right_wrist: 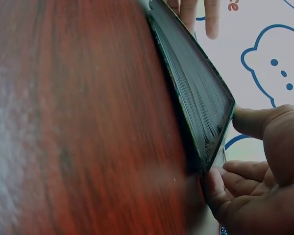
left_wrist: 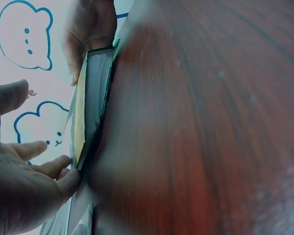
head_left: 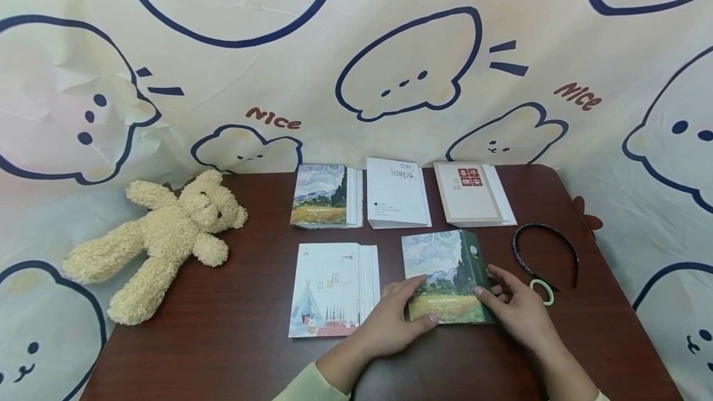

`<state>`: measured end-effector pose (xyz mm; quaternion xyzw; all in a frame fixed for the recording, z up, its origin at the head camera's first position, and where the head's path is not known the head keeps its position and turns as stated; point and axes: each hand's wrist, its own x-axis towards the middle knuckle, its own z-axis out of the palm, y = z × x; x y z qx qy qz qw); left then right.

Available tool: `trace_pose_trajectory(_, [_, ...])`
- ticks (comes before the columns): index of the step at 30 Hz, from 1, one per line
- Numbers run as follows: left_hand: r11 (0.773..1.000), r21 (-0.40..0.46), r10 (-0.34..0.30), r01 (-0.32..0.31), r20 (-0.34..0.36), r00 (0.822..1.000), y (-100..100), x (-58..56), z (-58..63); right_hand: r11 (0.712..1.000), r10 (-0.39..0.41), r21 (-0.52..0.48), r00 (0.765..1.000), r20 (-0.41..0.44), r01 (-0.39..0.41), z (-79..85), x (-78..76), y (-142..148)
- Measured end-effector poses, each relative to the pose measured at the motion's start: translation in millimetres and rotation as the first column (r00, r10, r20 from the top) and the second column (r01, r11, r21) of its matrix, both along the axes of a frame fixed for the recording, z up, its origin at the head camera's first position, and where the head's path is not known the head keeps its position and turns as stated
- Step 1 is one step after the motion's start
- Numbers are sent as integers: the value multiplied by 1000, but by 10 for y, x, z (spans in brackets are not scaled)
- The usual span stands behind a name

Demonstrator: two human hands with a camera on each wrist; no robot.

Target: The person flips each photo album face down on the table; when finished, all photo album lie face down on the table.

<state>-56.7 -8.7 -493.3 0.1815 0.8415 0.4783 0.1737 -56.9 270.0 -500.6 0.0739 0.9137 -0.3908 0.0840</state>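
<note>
Toward the right of the dark red table, in the head view, a green-spined photo album with a painted landscape cover sits between 2 hands, cover up, spine to the right. The left hand lies loosely spread at its left side, thumb near the lower edge. The right hand is at the spine, with some fingers bent. Just left lies a white tent-print album; behind them are a matching landscape album, a plain white album and a beige album. A black headband and a pale green ring are near the right hand, and a cream teddy bear lies far left.

From the left wrist, the left fingers are apart and slightly bent, touching the album's edge without gripping, the thumb clear of it.

From the right wrist, the right thumb meets the spine's upper edge and a finger its lower edge, holding it between them; grey page edges show between the covers.
</note>
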Motion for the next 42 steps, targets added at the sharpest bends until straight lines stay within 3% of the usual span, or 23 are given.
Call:
trace_pose_trajectory(13, [1000, 4, 11, -11, 9, 1000, -50, -23, -6, 998, 24, 60, 999, -49, -21, 0, 2, -46])
trace_pose_trajectory(17, [999, 29, 13, -14, 27, 1000, -77, -30, 17, 998, 23, 63, 995, -101, -17, 9, 17, -82])
trace_pose_trajectory(29, [979, 201, 19, -40, 105, 994, -168, -57, 52, 998, 10, 61, 958, -286, 8, 63, 7, -285])
trace_pose_trajectory(42, [967, 241, 51, -78, 118, 992, -321, -102, 94, 999, 39, 0, 933, -359, -42, 108, -37, -497])
